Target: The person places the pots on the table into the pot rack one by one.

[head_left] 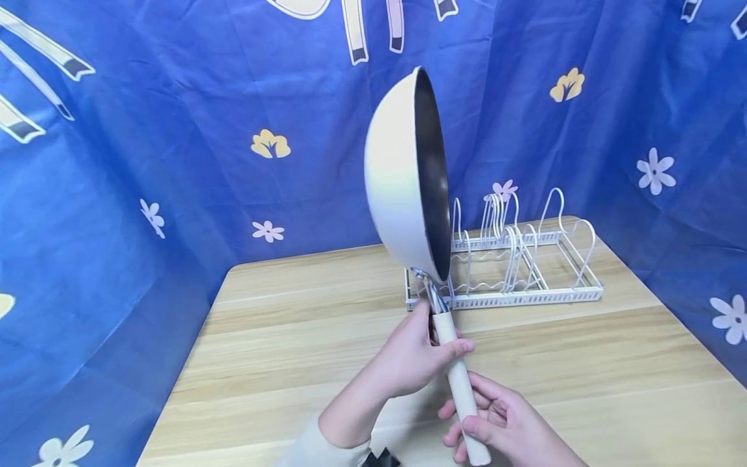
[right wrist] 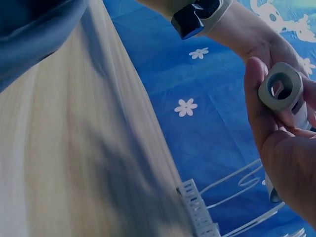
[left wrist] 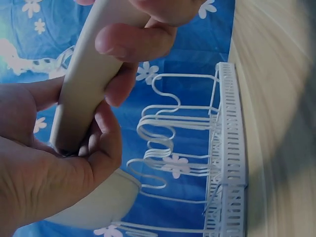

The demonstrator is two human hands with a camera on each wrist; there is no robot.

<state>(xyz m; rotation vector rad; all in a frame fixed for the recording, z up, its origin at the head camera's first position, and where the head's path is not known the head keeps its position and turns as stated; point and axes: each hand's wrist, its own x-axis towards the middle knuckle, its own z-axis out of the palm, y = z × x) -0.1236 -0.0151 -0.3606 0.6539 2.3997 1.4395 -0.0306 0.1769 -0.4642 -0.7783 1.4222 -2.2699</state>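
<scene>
A white wok [head_left: 395, 172] with a dark inside is held up on edge above the table, its bowl pointing away and its opening facing right. My left hand [head_left: 417, 353] grips the pale handle [head_left: 461, 392] close to the metal joint. Lower down, my right hand [head_left: 510, 418] holds the same handle near its end, thumb on top and fingers behind. In the right wrist view the hollow handle end [right wrist: 281, 106] shows beside the right hand [right wrist: 289, 158]. The left wrist view shows the left hand [left wrist: 59, 168] curled around the handle.
Behind the wok, a white wire rack [head_left: 528, 298] with several upright loops stands on the wooden table [head_left: 280, 337], its left part partly hidden. A blue patterned curtain [head_left: 192, 130] hangs around the table's back and sides.
</scene>
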